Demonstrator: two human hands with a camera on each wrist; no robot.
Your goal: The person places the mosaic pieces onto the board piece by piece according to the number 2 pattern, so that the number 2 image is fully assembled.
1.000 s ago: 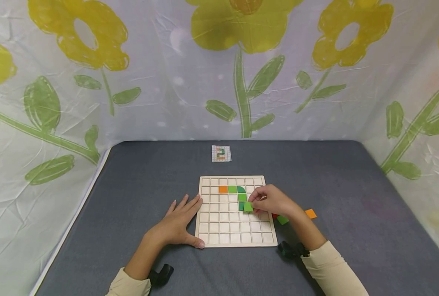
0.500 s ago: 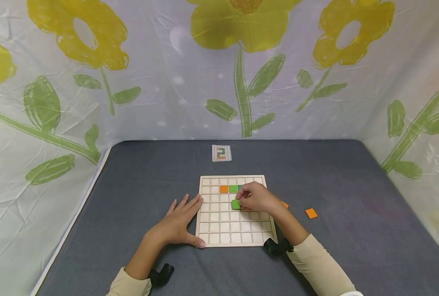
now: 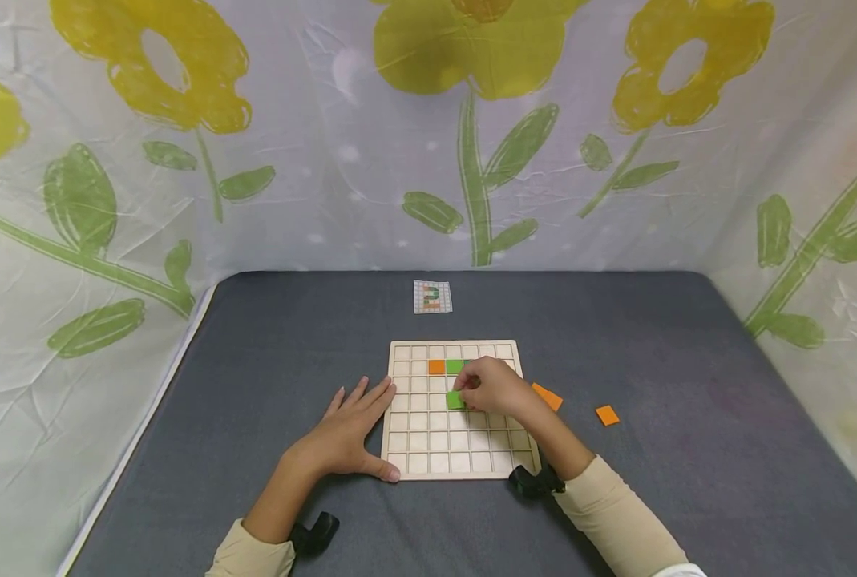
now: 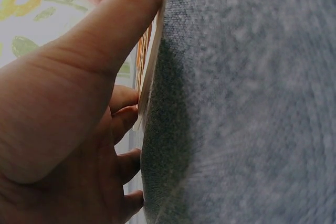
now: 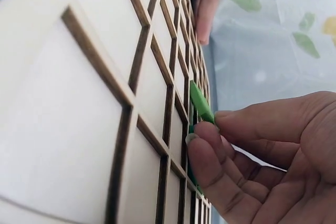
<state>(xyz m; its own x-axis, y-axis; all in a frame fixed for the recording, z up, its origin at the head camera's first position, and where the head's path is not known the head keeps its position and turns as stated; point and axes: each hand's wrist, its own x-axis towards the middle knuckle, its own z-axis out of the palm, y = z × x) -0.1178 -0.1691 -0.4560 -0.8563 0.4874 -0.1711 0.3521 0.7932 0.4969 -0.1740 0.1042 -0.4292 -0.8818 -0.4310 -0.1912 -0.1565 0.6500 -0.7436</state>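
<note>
A pale wooden grid board (image 3: 438,442) lies on the dark table. My right hand (image 3: 497,389) pinches a green square tile (image 3: 454,400) over a cell near the board's middle; in the right wrist view the tile (image 5: 199,101) stands tilted between thumb and fingertips. Along the board's left side my left hand (image 3: 345,437) lies with fingers spread, thumb and fingertips touching the edge. In the row near the top sit an orange tile (image 3: 437,367) and a green tile (image 3: 454,366). Other tiles right of them are mostly hidden by the right hand.
Two orange tiles (image 3: 547,397) lie beside the board's right edge, partly behind the right forearm. Another orange tile (image 3: 607,415) lies farther right. A small printed pattern card (image 3: 432,297) is behind the board. A flower-printed cloth (image 3: 313,160) surrounds the table.
My right hand has moved left with the green tile, then slightly farther left and lower over the cell. Its arm now covers the placed tiles on the right. The left hand stays still.
</note>
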